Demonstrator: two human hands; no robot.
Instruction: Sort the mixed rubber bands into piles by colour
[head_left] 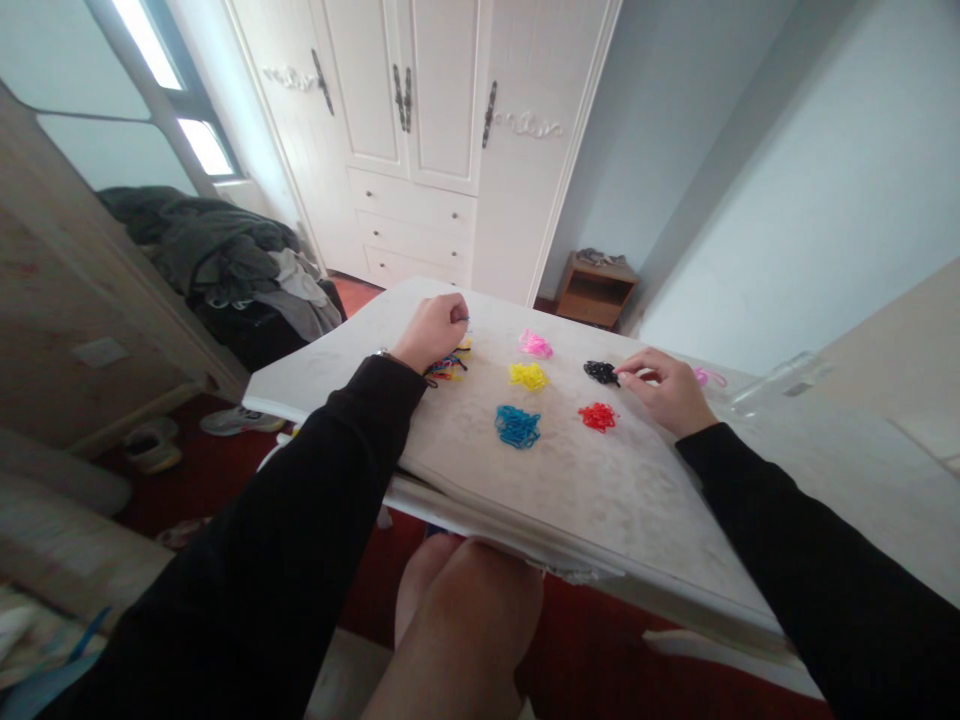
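Note:
Small rubber bands lie sorted by colour in loose piles on the white table [555,480]: pink [535,343], yellow [529,376], blue [517,427], red [598,416] and black [601,372]. My left hand [433,332] is closed in a pinch above a mixed-colour pile [448,366], partly covering it. A thin dark bit, seemingly a rubber band, shows at its fingertips. On the right, my right hand [664,388] pinches with thumb and forefinger at the edge of the black pile, touching a black band there.
Beyond my right hand lie a clear plastic container [780,385] and a pink item [709,377]. A white wardrobe [420,120] stands behind the table, with a small wooden cabinet [596,290] to its right. Clothes [225,255] are heaped at left; shoes [240,420] are on the floor.

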